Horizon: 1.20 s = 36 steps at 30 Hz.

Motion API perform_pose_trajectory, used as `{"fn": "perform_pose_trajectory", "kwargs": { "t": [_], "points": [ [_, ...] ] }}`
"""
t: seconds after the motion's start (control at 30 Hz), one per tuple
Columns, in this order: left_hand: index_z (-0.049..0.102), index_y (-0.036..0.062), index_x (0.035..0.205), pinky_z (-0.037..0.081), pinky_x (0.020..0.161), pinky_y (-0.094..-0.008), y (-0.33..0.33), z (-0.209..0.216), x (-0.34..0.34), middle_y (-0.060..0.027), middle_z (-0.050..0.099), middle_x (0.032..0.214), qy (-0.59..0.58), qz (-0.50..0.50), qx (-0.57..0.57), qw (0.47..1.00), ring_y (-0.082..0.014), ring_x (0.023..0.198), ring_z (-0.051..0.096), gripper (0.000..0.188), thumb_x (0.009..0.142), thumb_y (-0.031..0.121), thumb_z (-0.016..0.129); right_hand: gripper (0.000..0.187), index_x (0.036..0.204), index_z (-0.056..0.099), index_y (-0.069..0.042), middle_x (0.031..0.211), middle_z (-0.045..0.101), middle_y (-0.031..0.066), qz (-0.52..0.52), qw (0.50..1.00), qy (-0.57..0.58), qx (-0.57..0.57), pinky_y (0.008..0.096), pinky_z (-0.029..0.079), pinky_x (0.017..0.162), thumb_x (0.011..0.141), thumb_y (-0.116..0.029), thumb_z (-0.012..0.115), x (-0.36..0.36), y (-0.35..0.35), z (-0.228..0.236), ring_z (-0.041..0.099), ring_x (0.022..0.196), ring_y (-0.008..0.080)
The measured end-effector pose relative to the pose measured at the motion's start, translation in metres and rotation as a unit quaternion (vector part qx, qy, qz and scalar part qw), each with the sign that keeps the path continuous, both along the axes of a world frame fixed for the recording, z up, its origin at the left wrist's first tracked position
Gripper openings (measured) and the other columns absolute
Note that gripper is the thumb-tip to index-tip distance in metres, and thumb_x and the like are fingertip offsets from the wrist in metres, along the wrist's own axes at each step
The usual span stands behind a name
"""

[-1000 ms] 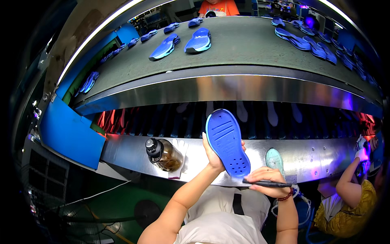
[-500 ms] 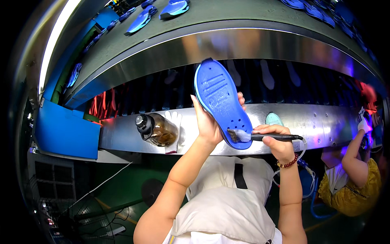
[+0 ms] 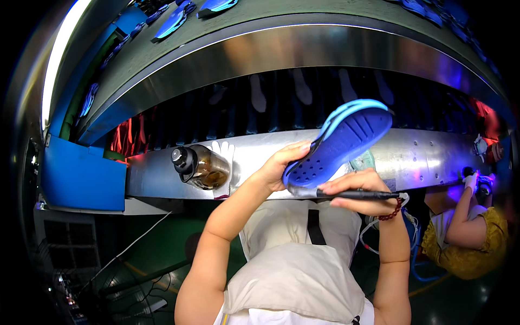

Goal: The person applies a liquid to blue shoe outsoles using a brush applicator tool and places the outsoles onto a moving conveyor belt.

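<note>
My left hand is closed around the heel end of a blue shoe sole with a lighter blue rim. The sole is tilted, its toe pointing up and to the right. In my right hand is a brush with a black handle and a cable at its back end. Its pale head is at the lower edge of the sole's heel, and the bristle tips are hard to make out there. Behind the sole, a pale green round dish is partly hidden.
On the steel ledge stand a brown bottle with a black cap and, beside it, a white glove. Above runs a green conveyor belt carrying blue soles. Several insoles show in the dark gap. Another person works at right.
The sole has turned from facing me upright to a tilt, its toe swinging right and down. The brush has moved from the heel's face to its lower edge. My view has shifted slightly.
</note>
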<state>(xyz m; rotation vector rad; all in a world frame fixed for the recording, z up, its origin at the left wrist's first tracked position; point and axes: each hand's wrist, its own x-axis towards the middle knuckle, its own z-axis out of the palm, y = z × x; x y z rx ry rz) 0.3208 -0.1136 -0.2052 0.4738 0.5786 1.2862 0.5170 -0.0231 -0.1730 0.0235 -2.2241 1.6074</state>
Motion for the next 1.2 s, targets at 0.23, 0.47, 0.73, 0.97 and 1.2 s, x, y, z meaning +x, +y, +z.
{"fn": "perform_pose_trajectory", "kwargs": {
  "t": [0.23, 0.47, 0.73, 0.97, 1.2],
  "points": [
    [0.041, -0.0067, 0.122, 0.047, 0.080, -0.0269, -0.003, 0.010, -0.013, -0.0165, 0.056, 0.110, 0.165, -0.155, -0.044, 0.973, -0.0179, 0.093, 0.057, 0.049, 0.085, 0.025, 0.050, 0.022, 0.088, 0.064, 0.003, 0.091, 0.064, 0.0174, 0.088, 0.996, 0.013, 0.031, 0.0294, 0.050, 0.076, 0.067, 0.003, 0.069, 0.001, 0.021, 0.020, 0.063, 0.087, 0.0247],
    [0.047, -0.0043, 0.119, 0.051, 0.076, -0.0342, -0.012, 0.020, -0.017, -0.0175, 0.055, 0.110, 0.105, -0.168, -0.132, 0.971, -0.0215, 0.096, 0.057, 0.051, 0.083, 0.032, 0.052, 0.020, 0.089, 0.063, 0.002, 0.092, 0.064, 0.0143, 0.067, 0.997, -0.010, 0.045, 0.0306, 0.050, 0.077, 0.070, -0.004, 0.069, 0.010, 0.028, 0.020, 0.063, 0.088, 0.0232],
    [0.052, -0.0033, 0.112, 0.055, 0.063, -0.0383, -0.026, 0.005, -0.041, -0.0180, 0.058, 0.101, 0.124, -0.086, -0.099, 0.984, -0.0257, 0.080, 0.062, 0.051, 0.083, 0.039, 0.048, 0.022, 0.091, 0.063, 0.000, 0.091, 0.065, 0.0137, -0.023, 0.999, -0.030, -0.009, 0.0296, 0.049, 0.079, 0.070, -0.002, 0.069, 0.021, 0.020, 0.003, 0.063, 0.088, 0.0215],
    [0.059, -0.0057, 0.100, 0.052, 0.073, -0.0365, -0.035, -0.010, -0.058, -0.0195, 0.062, 0.093, 0.289, 0.125, -0.003, 0.949, -0.0264, 0.083, 0.063, 0.053, 0.084, 0.043, 0.045, 0.023, 0.089, 0.065, 0.002, 0.091, 0.065, 0.0146, -0.002, 0.998, -0.048, -0.031, 0.0285, 0.049, 0.079, 0.067, -0.001, 0.070, 0.025, 0.007, 0.007, 0.063, 0.087, 0.0215],
    [0.029, 0.0057, 0.132, 0.037, 0.093, -0.0482, 0.004, -0.055, 0.002, -0.0201, 0.044, 0.122, -0.099, 0.073, 0.024, 0.992, -0.0362, 0.111, 0.045, 0.094, 0.073, 0.078, 0.013, 0.016, 0.091, 0.063, 0.003, 0.089, 0.064, 0.0096, -0.203, 0.963, -0.075, -0.161, 0.0221, 0.047, 0.071, 0.076, -0.002, 0.064, -0.006, 0.006, -0.037, 0.060, 0.080, 0.0114]
  ]
}}
